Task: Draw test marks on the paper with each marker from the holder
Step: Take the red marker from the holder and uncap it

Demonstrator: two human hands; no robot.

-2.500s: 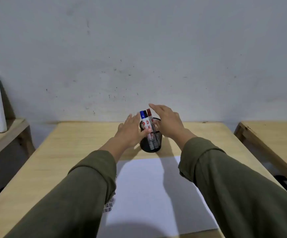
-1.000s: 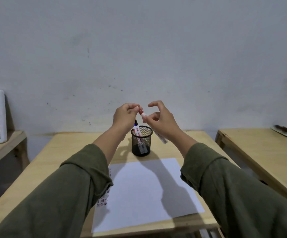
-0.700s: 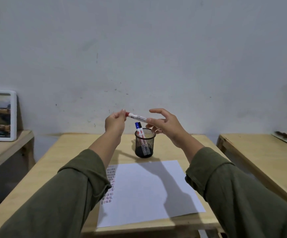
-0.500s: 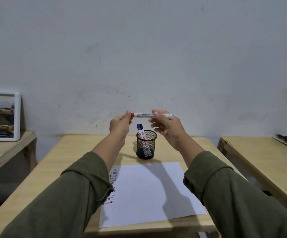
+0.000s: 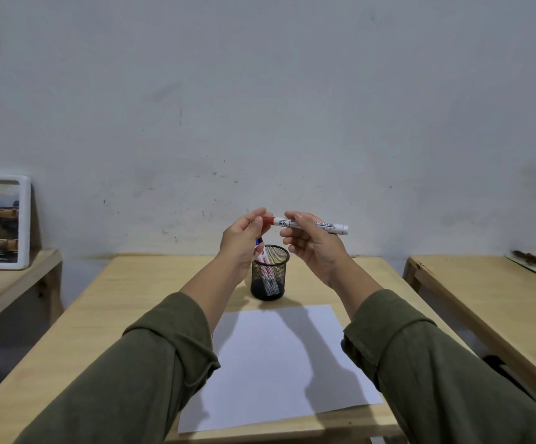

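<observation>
Red-capped marker (image 5: 311,225) held level above the mesh holder (image 5: 269,273): my right hand (image 5: 313,243) pinches its light, stiff, likely slick barrel mid-length, my left hand (image 5: 244,240) fingertips close on the cap.

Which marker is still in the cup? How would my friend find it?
Find the wooden desk with white paper. Behind the paper stands a black mesh holder. The marker leaning inside has a blue cap, unlike the red-capped marker held above.
</observation>
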